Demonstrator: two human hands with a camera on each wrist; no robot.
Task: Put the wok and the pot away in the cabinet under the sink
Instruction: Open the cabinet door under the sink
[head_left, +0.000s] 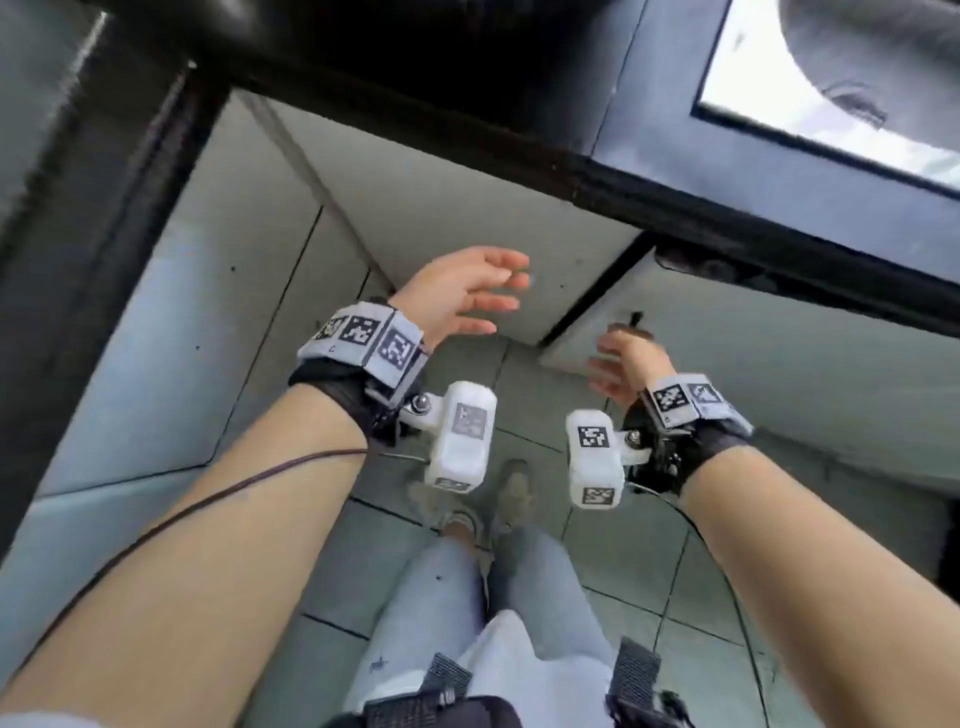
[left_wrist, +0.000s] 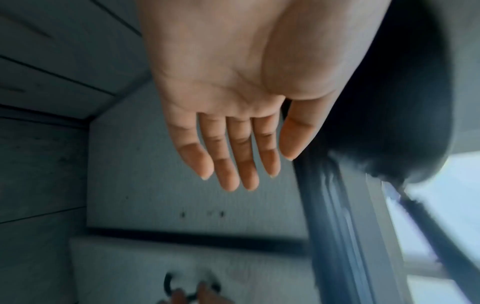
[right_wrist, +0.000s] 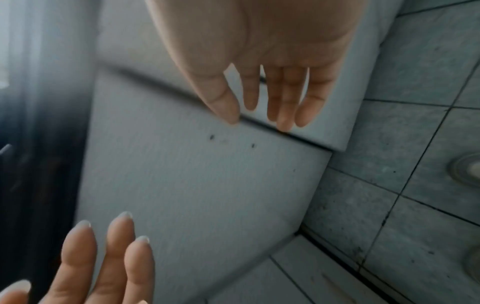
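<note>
Grip, left hand (head_left: 457, 293): fingers straight and loosely spread, holding nothing, in front of the left cabinet door (head_left: 467, 249).
Grip, right hand (head_left: 621, 364): fingers relaxed and apart, empty, at the dark handle (head_left: 635, 318) of the right cabinet door (head_left: 779, 374); contact cannot be told.
Wok, pot: neither shows in any view, so their place cannot be told (probably on the worktop (head_left: 649, 171) or by the sink (head_left: 831, 78) above).
Handling, judged: both rigid metal, the wok likely the heavier and awkwardly wide; take each by its handles, not the rim; slippery if wet.
Cabinet: both doors look shut, a dark seam between them.
Edges: the black worktop lip overhangs the doors and may catch a lifted pan.
Room: tiled floor (head_left: 613, 545) before the doors, partly taken by the person's feet (head_left: 511, 488); door swing needs a step back.
</note>
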